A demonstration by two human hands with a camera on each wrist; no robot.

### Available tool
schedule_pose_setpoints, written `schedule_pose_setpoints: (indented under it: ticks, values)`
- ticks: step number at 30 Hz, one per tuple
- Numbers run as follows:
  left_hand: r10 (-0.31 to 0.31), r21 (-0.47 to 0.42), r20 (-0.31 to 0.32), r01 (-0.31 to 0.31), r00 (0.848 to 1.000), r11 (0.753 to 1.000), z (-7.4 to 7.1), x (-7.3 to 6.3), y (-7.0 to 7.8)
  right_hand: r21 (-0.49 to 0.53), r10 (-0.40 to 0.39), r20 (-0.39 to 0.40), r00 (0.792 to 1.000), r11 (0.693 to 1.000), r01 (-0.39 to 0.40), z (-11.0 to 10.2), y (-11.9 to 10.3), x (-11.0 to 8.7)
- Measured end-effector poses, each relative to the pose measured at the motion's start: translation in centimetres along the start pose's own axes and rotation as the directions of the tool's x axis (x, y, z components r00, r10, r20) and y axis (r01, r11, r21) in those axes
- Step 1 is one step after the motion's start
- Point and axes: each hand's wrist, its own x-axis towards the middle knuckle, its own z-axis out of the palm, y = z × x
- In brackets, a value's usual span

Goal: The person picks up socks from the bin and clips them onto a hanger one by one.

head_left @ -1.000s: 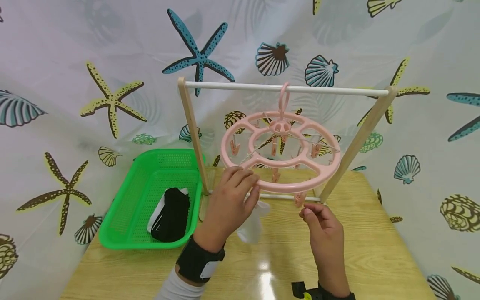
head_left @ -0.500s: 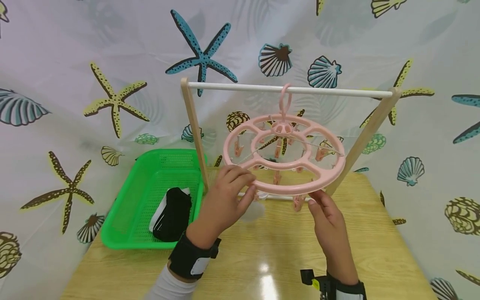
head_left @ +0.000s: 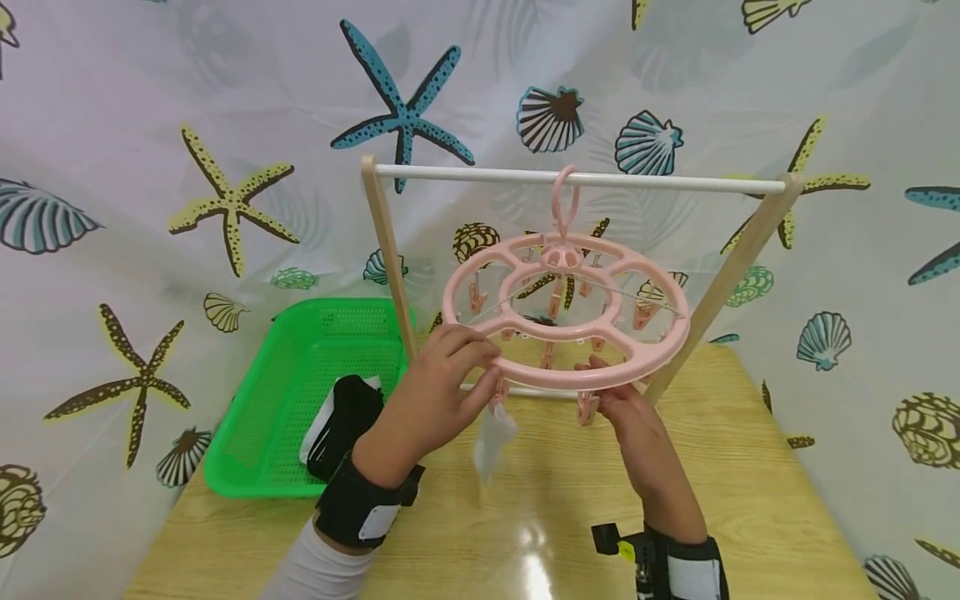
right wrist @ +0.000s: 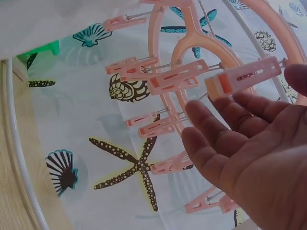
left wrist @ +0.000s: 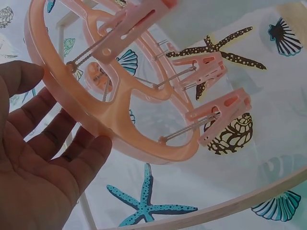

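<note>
Pink hanger (head_left: 555, 332) | front rim (head_left: 555, 379) hung above worktop (head_left: 585, 500), room beneath | left hand (head_left: 427, 396) gripped rim | right hand (head_left: 637, 437) loose underneath

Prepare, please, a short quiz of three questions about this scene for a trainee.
1. What does the left hand touch: A, tabletop; B, pink hanger; C, patterned sheet?
2. True or false: a black item lies inside the green basket.
3. Fill in: the hanger's hook hangs over the white ____.

Key: 1, B; 2, true; 3, bar.
</note>
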Motion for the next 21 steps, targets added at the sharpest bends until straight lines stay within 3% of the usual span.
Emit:
schedule_pose_setpoints:
  ticks: [6, 10, 15, 21]
  values:
    - [0.015, 0.011, 0.015, -0.015, 1.0, 1.0, -0.57, 0.13, -0.12, -0.004, -0.035, 0.074, 0.997, 0.999, 0.035, 0.2, 0.34, 0.06]
    - [0.011, 0.008, 0.021, -0.011, 1.0, 1.0, -0.8, 0.25, -0.25, 0.072, -0.091, 0.099, 0.991, 0.994, 0.084, 0.27, 0.68, -0.12]
    - [0.012, 0.013, 0.035, -0.012, 0.999, 1.0, -0.87, 0.29, -0.44, 0.151, -0.108, 0.082, 0.991, 0.984, 0.095, 0.4, 0.82, -0.37]
    - [0.029, 0.007, 0.051, -0.03, 0.998, 1.0, -0.93, 0.36, -0.67, 0.098, -0.093, 0.045, 0.995, 0.991, 0.088, 0.58, 0.75, -0.68]
